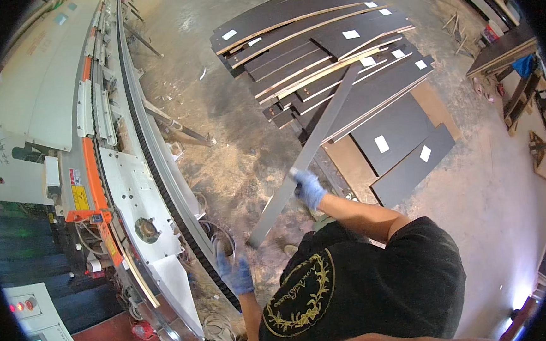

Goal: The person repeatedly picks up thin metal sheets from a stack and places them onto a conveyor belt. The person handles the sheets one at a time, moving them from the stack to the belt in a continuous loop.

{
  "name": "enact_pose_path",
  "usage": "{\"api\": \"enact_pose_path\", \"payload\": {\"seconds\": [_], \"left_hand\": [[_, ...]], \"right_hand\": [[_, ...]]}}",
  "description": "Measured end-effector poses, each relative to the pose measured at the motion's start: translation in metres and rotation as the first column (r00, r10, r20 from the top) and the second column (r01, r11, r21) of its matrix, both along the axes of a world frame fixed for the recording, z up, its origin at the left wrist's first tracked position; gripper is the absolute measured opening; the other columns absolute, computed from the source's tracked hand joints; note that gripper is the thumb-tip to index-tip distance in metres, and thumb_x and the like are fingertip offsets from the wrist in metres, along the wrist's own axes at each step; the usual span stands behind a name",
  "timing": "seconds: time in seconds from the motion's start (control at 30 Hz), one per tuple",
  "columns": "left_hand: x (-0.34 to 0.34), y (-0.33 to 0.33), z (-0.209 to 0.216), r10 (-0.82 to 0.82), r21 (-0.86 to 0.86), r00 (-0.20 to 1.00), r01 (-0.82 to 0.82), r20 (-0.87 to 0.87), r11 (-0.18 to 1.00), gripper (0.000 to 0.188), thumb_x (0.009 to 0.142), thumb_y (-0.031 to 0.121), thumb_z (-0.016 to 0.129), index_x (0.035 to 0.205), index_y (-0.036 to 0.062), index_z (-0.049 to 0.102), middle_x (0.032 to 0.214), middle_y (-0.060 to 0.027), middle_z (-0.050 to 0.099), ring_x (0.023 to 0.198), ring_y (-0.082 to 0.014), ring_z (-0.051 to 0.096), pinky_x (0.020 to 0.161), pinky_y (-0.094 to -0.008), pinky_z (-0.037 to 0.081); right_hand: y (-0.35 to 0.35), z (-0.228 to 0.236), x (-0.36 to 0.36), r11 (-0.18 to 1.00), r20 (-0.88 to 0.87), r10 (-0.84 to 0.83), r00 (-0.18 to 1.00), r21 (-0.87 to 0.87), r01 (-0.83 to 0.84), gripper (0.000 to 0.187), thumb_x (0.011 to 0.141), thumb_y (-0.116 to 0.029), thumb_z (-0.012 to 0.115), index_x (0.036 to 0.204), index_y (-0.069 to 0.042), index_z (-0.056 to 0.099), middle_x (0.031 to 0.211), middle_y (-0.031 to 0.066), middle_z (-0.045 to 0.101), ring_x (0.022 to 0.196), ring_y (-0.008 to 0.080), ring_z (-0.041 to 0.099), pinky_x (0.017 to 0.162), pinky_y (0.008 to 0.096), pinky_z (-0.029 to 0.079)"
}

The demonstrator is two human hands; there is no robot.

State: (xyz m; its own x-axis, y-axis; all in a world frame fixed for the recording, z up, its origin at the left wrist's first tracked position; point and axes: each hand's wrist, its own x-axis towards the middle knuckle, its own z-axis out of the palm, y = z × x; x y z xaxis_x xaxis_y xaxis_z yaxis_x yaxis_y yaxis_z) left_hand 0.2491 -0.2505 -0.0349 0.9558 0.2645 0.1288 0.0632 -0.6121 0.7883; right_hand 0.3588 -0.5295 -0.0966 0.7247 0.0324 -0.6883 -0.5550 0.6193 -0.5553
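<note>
At far left, the control panel [43, 326] is cut off by the dark lens rim; its lit screen shows only in part. Above it, a pale machine cover [32, 117] bears small dark marks too faint to make out. A yellow label [80, 198] sits beside the orange rail [95, 176]; its print is too small to read. The left hand [236, 274], in a blue glove and blurred, appears beside the black toothed belt [153, 169]; its fingers are spread and hold nothing, and contact with the machine cannot be judged. The long grey strip [314, 145] slants from near this hand up to the panel stack [304, 29], which its far end overlaps. The black shirt [382, 277] carries a yellow wreath emblem with lettering. The right hand [309, 188], also gloved, is closed on the strip's right edge, around its middle; the fingers beneath are hidden. White labels [351, 34] dot the stack, their print illegible. At far right, stacked boards [505, 50] run into the rim.
</note>
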Motion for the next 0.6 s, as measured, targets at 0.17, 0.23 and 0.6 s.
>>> {"api": "enact_pose_path", "payload": {"seconds": [0.17,0.23,0.6], "left_hand": [[0.033,-0.076,0.081,-0.342,0.641,0.908,0.414,-0.241,0.647,0.077,0.065,0.041,0.071,0.130,0.0105,0.042,0.128,-0.0151,0.045,0.118,-0.0311,0.042,0.100,-0.0434,0.031],[0.036,-0.087,0.069,-0.360,0.618,0.892,0.449,-0.273,0.645,0.076,0.065,0.043,0.070,0.130,0.0130,0.043,0.129,-0.0146,0.045,0.118,-0.0297,0.043,0.101,-0.0427,0.031],[-0.059,0.020,0.052,0.080,0.435,0.996,-0.054,-0.041,0.899,0.059,0.068,0.025,0.071,0.124,0.0174,0.052,0.099,-0.0089,0.062,0.085,-0.0281,0.061,0.077,-0.0360,0.049]], "right_hand": [[-0.006,-0.002,-0.014,0.997,0.092,0.057,0.994,0.046,-0.061,0.023,0.083,-0.024,0.063,0.102,-0.016,0.054,0.083,-0.0001,0.058,0.066,0.0117,0.053,0.058,0.0312,0.050],[0.014,0.022,-0.034,0.984,0.124,0.115,0.986,0.124,-0.130,0.024,0.084,-0.021,0.063,0.105,-0.015,0.054,0.087,0.0010,0.060,0.070,0.0120,0.055,0.060,0.0309,0.050],[0.111,0.038,-0.077,0.668,0.544,0.686,0.482,-0.211,-0.714,0.035,0.083,-0.013,0.064,0.115,-0.002,0.053,0.109,0.0071,0.058,0.100,0.0168,0.054,0.087,0.0315,0.047]]}}
